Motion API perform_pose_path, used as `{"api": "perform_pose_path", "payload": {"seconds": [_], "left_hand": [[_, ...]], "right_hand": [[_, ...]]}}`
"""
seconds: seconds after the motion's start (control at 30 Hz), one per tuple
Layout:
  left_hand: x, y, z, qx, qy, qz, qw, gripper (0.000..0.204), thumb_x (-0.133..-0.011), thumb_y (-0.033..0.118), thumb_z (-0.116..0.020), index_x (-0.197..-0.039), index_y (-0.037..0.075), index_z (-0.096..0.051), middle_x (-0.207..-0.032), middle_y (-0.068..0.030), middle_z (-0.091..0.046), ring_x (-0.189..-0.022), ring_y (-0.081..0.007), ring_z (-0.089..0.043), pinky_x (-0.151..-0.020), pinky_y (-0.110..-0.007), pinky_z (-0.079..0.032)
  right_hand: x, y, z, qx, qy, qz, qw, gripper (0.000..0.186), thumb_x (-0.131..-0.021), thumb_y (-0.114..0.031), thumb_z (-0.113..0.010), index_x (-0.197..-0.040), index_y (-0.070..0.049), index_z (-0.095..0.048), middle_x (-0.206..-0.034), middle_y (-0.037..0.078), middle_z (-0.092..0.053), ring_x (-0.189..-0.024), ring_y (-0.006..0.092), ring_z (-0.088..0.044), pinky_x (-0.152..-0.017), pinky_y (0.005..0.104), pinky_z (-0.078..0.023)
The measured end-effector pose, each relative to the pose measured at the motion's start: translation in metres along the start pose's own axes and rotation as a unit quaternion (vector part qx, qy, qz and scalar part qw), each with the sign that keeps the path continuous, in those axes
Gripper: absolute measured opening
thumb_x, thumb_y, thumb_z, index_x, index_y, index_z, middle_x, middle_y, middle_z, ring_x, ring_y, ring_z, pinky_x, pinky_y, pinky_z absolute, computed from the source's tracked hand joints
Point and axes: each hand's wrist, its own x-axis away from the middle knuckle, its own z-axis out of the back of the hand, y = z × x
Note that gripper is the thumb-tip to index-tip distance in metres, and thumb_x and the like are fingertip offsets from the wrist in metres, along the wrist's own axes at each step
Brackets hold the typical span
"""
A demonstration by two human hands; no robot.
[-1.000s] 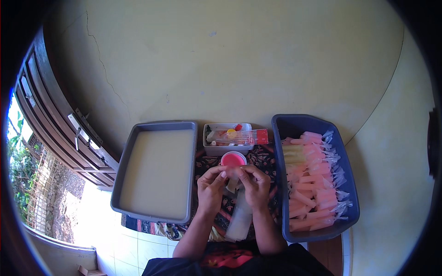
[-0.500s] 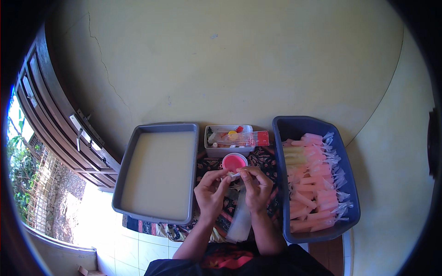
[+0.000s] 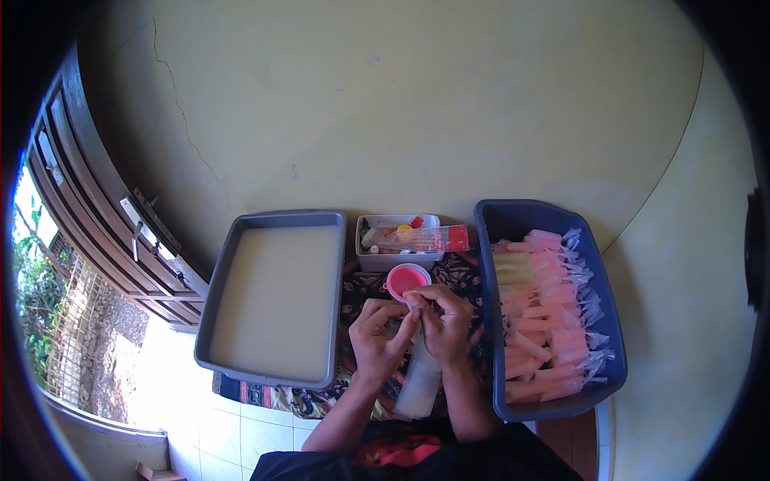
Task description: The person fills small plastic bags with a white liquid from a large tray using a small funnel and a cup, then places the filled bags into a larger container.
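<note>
Fingertips pressed together, my left hand [image 3: 377, 341] and my right hand [image 3: 446, 325] meet just in front of a pink-lined round cup [image 3: 407, 280] with a pale rim. Between them they pinch a thin clear plastic bag, mostly hidden by the fingers. Long flat clear plastic sleeves [image 3: 419, 383] lie beneath, beside my right wrist, on the patterned cloth. To the right, a dark blue-grey tub [image 3: 611, 321] holds many tied plastic tubes [image 3: 553, 321] filled with pink, a few pale yellow-green.
A grey tray [image 3: 340, 305] of milky whitish liquid stands at the left. Behind the cup sits a small white box [image 3: 393, 261] with small containers and a clear packet [image 3: 433, 239] with a red end. A wooden door [image 3: 120, 200] stands at far left; a wall rises behind.
My fingers have come closer together and shifted slightly right. The whitish plastic that showed between them is now mostly covered. The tubs and box stay where they were.
</note>
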Motion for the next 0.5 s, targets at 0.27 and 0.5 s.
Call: {"api": "perform_pose_path", "payload": {"seconds": [0.27,0.5], "left_hand": [[-0.003,-0.0067,0.0026,-0.034,-0.018,-0.026,0.999,0.014,-0.094,0.012,-0.084,-0.099,0.0,-0.08,-0.099,-0.0115,-0.071,-0.092,-0.0262,-0.068,-0.082,-0.037,-0.054],[-0.0007,-0.009,0.0086,-0.07,-0.028,-0.045,0.996,0.013,-0.093,0.012,-0.083,-0.097,0.0,-0.079,-0.102,-0.0127,-0.071,-0.098,-0.0311,-0.064,-0.089,-0.041,-0.051]], "right_hand": [[-0.0024,-0.003,-0.0021,-0.038,0.033,-0.028,0.998,0.012,-0.096,-0.011,-0.083,-0.101,0.0,-0.082,-0.089,0.011,-0.078,-0.077,0.0161,-0.073,-0.071,0.0307,-0.057],[-0.009,0.0063,-0.0081,-0.055,0.053,-0.041,0.996,0.014,-0.097,-0.011,-0.083,-0.101,0.002,-0.081,-0.088,0.01,-0.079,-0.075,0.0146,-0.072,-0.071,0.03,-0.057]]}}
